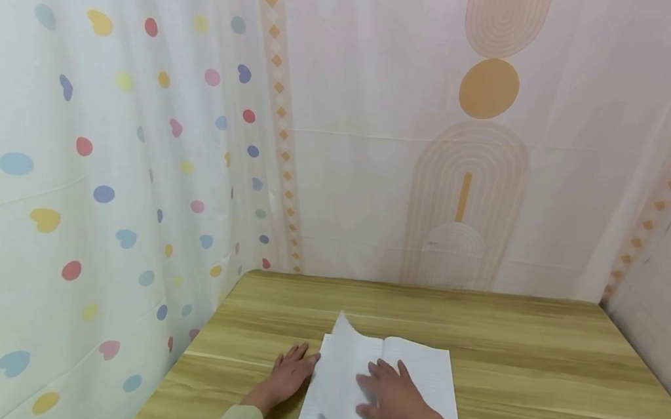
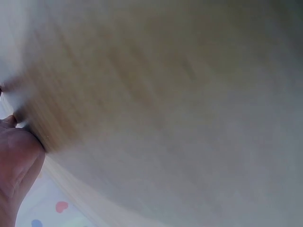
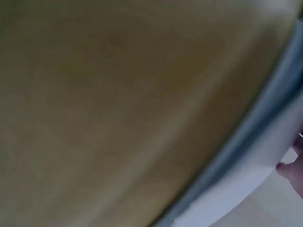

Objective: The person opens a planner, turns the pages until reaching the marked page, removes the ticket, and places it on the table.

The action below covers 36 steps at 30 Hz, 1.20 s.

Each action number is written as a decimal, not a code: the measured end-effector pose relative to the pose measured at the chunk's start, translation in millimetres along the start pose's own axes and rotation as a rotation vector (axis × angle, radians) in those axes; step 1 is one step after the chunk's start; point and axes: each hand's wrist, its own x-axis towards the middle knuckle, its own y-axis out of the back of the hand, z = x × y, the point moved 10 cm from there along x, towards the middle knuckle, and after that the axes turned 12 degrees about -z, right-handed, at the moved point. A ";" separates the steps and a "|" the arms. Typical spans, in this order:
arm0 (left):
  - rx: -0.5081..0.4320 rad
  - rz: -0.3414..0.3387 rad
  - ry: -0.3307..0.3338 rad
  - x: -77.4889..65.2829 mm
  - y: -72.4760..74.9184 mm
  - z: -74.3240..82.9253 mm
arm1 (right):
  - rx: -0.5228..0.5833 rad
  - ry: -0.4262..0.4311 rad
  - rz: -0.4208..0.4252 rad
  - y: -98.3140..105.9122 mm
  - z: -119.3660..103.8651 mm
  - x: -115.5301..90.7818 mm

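An open notebook (image 1: 433,375) with faintly lined white pages lies on the wooden table. One loose page (image 1: 341,374) stands partly raised and curved over the left half, its top corner pointing up. My right hand (image 1: 393,399) is over the middle of the notebook, fingers spread towards the raised page; whether they touch it I cannot tell. Flat on the table at the notebook's left edge rests my left hand (image 1: 292,372), its thumb by the margin. The left wrist view catches part of the left hand (image 2: 19,161); the right wrist view catches a fingertip (image 3: 284,169) beside the white paper (image 3: 246,177).
The wooden table (image 1: 543,357) extends beyond the notebook on both sides. A dotted curtain (image 1: 109,152) hangs along the left, and a patterned cloth (image 1: 353,138) hangs behind the table's far edge. Both wrist views are largely blurred tabletop.
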 end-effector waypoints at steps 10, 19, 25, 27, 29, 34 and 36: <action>0.096 -0.043 0.004 -3.0 -3.3 0.6 | -0.067 -0.028 -0.078 -10.4 -5.4 -1.3; 0.074 -0.050 -0.008 -3.0 -3.7 -1.6 | 0.037 -0.095 -0.060 -10.2 16.7 -0.1; 0.071 -0.046 -0.012 -4.2 -2.0 0.3 | 0.141 -0.198 -0.024 -2.0 50.8 -9.8; 0.071 -0.048 -0.015 -4.7 -2.1 1.6 | 0.161 -0.245 -0.007 2.9 64.6 -15.2; 0.074 -0.053 -0.014 -5.2 -2.7 2.2 | 0.157 -0.289 0.013 7.9 77.6 -21.5; 0.074 -0.058 -0.016 -5.5 -3.8 3.6 | 0.110 -0.374 0.049 18.4 108.7 -37.5; 0.072 -0.060 -0.015 -5.3 -4.4 3.8 | 0.114 -0.404 0.040 19.8 120.9 -43.6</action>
